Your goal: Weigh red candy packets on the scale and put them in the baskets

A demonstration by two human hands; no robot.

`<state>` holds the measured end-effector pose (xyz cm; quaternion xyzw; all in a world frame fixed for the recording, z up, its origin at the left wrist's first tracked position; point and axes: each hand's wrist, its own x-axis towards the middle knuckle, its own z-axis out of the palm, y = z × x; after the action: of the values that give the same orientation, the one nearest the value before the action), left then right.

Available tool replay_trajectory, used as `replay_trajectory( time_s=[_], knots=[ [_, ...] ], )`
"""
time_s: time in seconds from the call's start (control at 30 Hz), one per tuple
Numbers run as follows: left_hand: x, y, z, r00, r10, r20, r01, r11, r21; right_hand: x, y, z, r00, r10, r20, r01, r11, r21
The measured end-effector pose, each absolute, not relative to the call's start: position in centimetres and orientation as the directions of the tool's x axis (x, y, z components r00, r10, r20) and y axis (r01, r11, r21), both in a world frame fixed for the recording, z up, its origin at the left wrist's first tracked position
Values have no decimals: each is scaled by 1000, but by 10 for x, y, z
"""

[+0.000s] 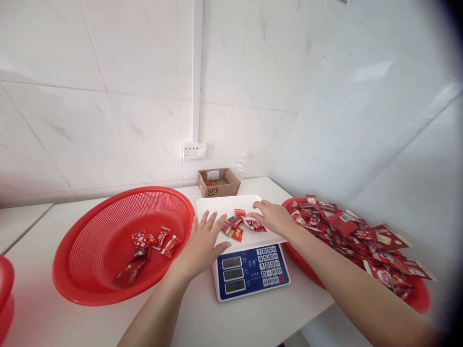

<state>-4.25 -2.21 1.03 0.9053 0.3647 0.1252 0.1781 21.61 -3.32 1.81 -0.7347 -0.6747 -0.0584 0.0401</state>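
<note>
Several small wrapped candies (pixel 235 221), mostly red, lie on the white tray (pixel 213 205) of a blue-fronted digital scale (pixel 251 272). My left hand (pixel 204 243) is over the tray's left edge, its fingers spread and nothing in them. On the right, my right hand (pixel 272 218) reaches over the tray with curved fingers apart, close to a red-and-white candy (pixel 256 225). Whether those fingertips touch the candy I cannot tell. The scale's displays are too dim to read.
Left of the scale, a red perforated basket (pixel 125 294) holds several candies. A heaped red basket (pixel 304 265) of wrapped candies stands at the right, partly behind my forearm. Behind the tray sits a small cardboard box (pixel 220 190). Another red rim (pixel 5 289) shows far left.
</note>
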Motion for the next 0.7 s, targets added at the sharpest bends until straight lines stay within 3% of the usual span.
replay_trajectory(
  time_s=[0.7],
  knots=[
    [-44,-20,5,711,697,93,604,-674,426,274,-73,-22,263,921,288,964,-235,-128]
  ],
)
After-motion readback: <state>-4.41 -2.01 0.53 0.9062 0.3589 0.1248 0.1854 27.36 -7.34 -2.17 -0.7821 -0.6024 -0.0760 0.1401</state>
